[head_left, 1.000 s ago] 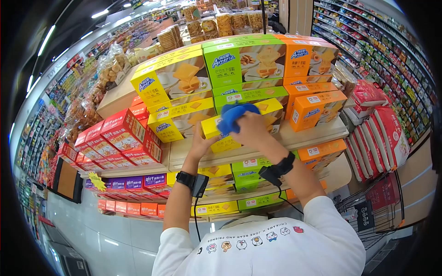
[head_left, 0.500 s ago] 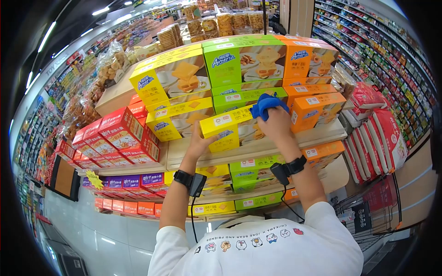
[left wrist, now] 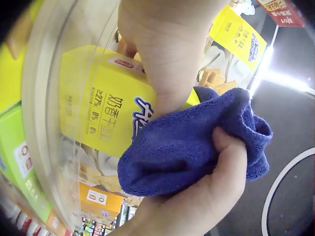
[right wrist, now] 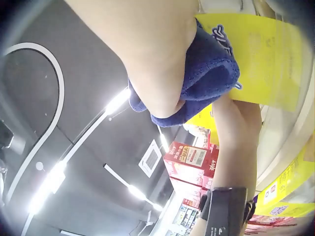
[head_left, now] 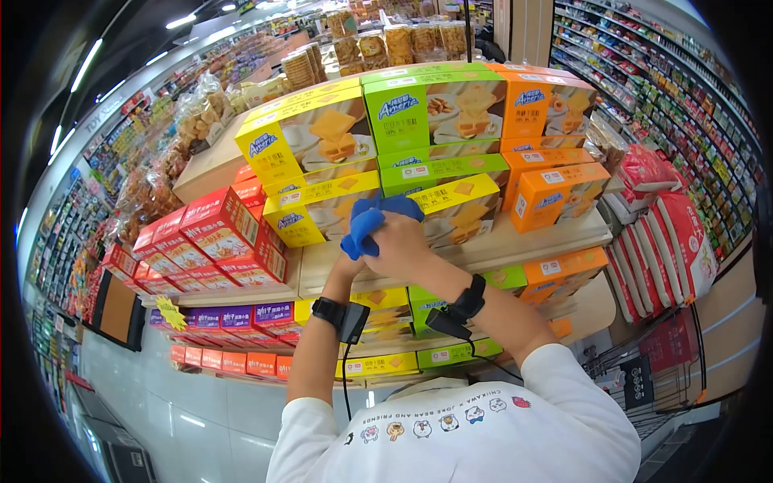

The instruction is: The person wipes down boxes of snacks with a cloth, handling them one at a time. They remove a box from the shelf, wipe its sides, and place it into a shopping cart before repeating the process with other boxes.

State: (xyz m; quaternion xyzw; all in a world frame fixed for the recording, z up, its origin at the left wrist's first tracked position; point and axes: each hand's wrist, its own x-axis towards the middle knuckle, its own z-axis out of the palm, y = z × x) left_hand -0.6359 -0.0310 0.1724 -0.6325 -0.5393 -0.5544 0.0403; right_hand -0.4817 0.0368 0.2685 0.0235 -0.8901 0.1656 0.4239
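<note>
In the head view my right hand (head_left: 398, 245) grips a crumpled blue cloth (head_left: 366, 224) over the left end of a yellow box (head_left: 463, 205) at the shelf's front. Its thumb lies across the cloth (left wrist: 172, 147) in the left wrist view. My left hand (head_left: 345, 267) is beside that same end, largely covered by the right hand and cloth. In the left wrist view the left hand (left wrist: 165, 54) comes down against the yellow box (left wrist: 110, 105), its fingers hidden behind the cloth. The right wrist view shows the cloth (right wrist: 204, 73) bunched beneath the right hand (right wrist: 157, 59).
Behind stand stacked yellow (head_left: 278, 149), green (head_left: 398, 117) and orange boxes (head_left: 527, 109). Red boxes (head_left: 217, 225) are stacked on the left. More boxes fill lower shelves (head_left: 322, 288). Red and white bags (head_left: 676, 233) and a cart (head_left: 636, 378) stand on the right.
My right hand has moved left with the cloth, from the box's right part to its left end, and now covers much of my left hand. The left hand stays by that end.
</note>
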